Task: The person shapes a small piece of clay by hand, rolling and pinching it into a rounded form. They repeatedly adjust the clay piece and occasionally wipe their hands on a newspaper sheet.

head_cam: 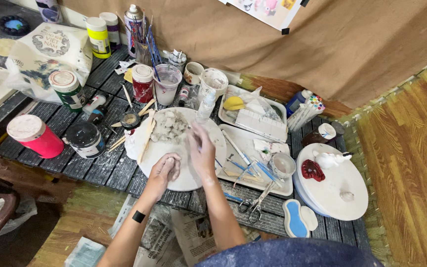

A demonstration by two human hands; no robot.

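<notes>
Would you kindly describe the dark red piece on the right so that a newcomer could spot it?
Find the round white board at the right end of the slatted work surface. The dark red ruffled piece lies on its left part, below a small white figurine. It is the only red thing on that board.

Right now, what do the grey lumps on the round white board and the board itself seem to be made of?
The grey lumps look like moist clay: matte, irregular, torn pieces. The round white board seems painted wood or plastic, smooth and smeared; I cannot tell which. The left hand seems closed on some of it.
</notes>
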